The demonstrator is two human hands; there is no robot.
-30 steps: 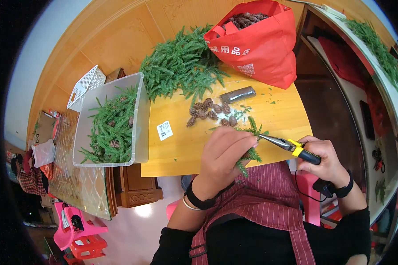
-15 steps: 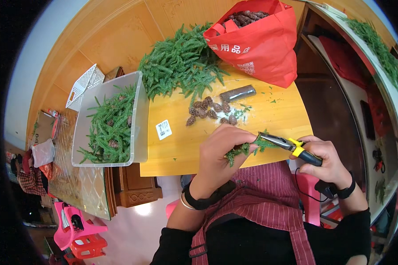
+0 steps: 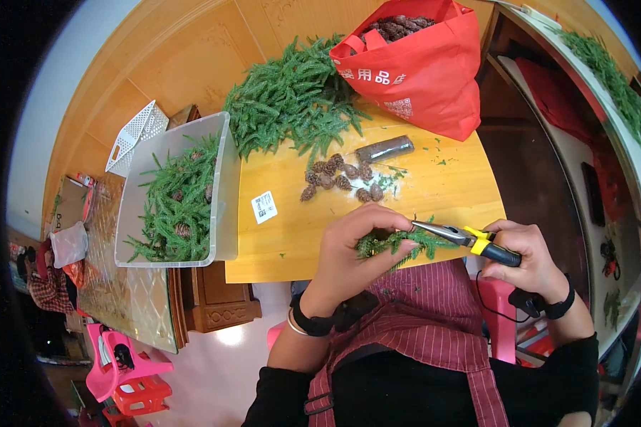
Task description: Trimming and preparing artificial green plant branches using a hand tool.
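Observation:
Between the thumb and fingers of my left hand [image 3: 356,249] is a green artificial pine sprig [image 3: 424,243], held over the table's front edge. My right hand [image 3: 525,255] grips pliers [image 3: 470,238] with yellow and black handles and long metal jaws. The jaw tips meet a thin wire or stem at the sprig, close to my left fingertips. Whether the jaws are fully closed on it is too small to tell. Beyond my hands, several brown pine cones [image 3: 342,183] lie on the wooden table [image 3: 292,245], beside a clear-wrapped dark brown roll [image 3: 384,149].
A large heap of green pine sprigs [image 3: 288,99] lies at the back, next to a red bag [image 3: 420,78] full of pine cones. At left stands a clear plastic bin [image 3: 224,192] holding sprigs with cones. A white label [image 3: 264,207] lies on the table. White powder surrounds the cones.
The sprig has turned in my left fingers, and more of its greenery shows below the pliers. The plier tips have shifted slightly left and down toward my left fingertips.

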